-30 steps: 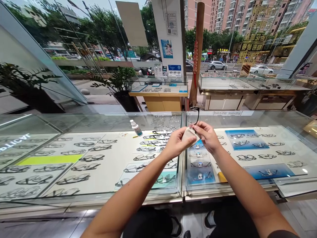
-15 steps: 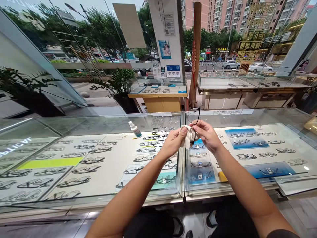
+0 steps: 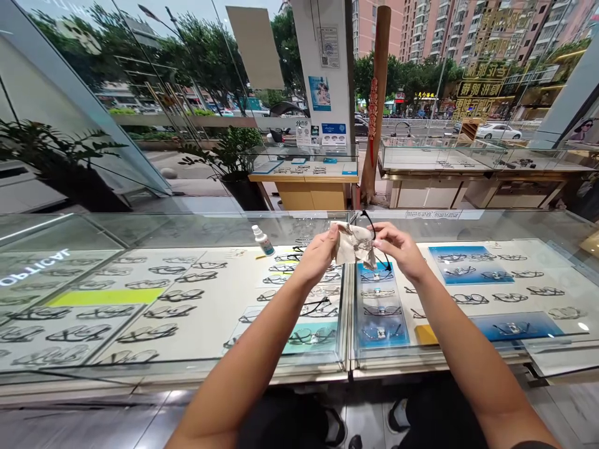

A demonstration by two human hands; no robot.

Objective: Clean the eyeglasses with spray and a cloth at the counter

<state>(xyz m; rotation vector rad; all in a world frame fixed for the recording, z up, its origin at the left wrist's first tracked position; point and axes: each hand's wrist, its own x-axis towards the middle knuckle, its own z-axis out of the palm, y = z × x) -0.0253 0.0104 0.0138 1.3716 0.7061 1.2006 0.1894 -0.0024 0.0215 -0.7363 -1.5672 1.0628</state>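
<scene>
Above the seam between two glass display cases, my left hand (image 3: 322,252) pinches a pale patterned cloth (image 3: 349,244). My right hand (image 3: 399,247) is closed on a pair of dark-framed eyeglasses (image 3: 369,219), beside the cloth. Most of the glasses' lenses are hidden by the cloth and fingers; one dark temple curves up and another part shows below, near the blue panel. A white spray bottle (image 3: 262,241) with a blue-and-white label stands on the glass top, left of my hands.
Rows of eyeglasses lie inside the left display case (image 3: 219,312) and the right display case (image 3: 472,308). Farther off are a wooden post (image 3: 375,106), a potted plant (image 3: 241,190) and another glass counter (image 3: 304,178).
The cloth is now spread wider between my hands and covers more of the glasses. The glasses have turned and dropped lower. The view has shifted slightly left.
</scene>
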